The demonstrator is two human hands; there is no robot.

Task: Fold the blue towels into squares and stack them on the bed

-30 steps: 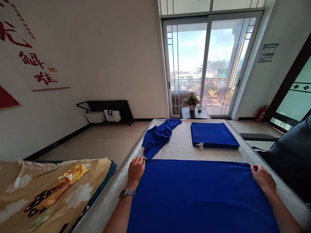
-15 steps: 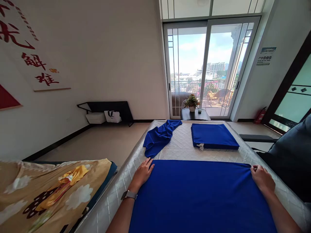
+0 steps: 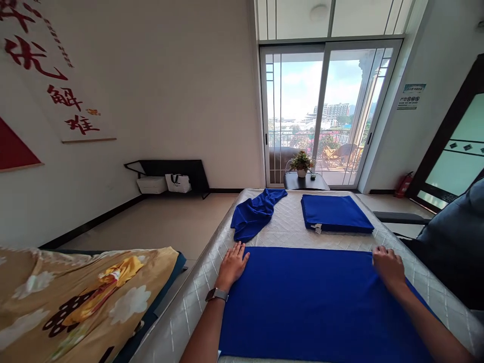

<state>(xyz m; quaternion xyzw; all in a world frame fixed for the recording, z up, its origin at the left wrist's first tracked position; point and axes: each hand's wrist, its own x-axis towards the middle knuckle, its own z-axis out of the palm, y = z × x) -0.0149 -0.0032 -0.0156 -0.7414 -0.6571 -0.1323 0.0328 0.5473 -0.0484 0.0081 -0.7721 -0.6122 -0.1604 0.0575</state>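
Note:
A blue cloth (image 3: 310,302) lies spread on a white quilted mattress (image 3: 196,297) in front of me. Over its far left corner my left hand (image 3: 232,264) lies flat, fingers stretched out, with a watch on the wrist. Along the far right of the cloth, my right hand (image 3: 389,267) is closed with curled fingers on the corner; its fingertips are partly hidden. Beyond the far edge rests a crumpled blue cloth (image 3: 255,217), close to my left fingertips. A neatly folded stack of blue fabric (image 3: 336,212) with white tags sits farther right.
A second bed with a patterned tan cover (image 3: 86,297) stands at the left. Past the mattress are a small table (image 3: 306,181) with a potted plant (image 3: 301,164) and glass sliding doors (image 3: 295,111). A dark padded chair (image 3: 454,242) is close on the right.
My right hand has moved left with the cloth's far right corner, and the cloth's right edge now slants. My left hand stays on the far left corner. The view has shifted slightly.

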